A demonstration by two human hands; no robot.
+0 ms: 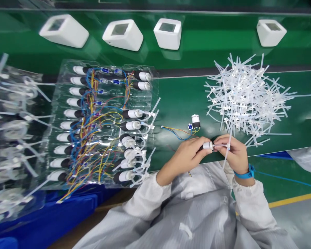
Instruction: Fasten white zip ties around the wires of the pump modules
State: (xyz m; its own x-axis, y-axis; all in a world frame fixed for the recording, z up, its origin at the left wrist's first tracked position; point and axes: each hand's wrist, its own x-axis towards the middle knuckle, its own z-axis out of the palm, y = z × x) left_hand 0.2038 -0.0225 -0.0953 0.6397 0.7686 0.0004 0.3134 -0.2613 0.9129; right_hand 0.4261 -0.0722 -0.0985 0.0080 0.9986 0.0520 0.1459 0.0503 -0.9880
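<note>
The left hand held a small black and white motor above the table, by its near edge. Close beside, the right hand pinched a white tube at the motor's end. Another motor lay just beyond. A big tube pile reached the far edge.

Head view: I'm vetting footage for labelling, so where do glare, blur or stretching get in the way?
Head view, left edge: the pale tubing parts look smeared and stretched; head view, top: the leftmost white box looks drawn out sideways; head view, middle: the clear tray throws bright glints; head view, centre: the left hand and right hand read fairly clearly.
</note>
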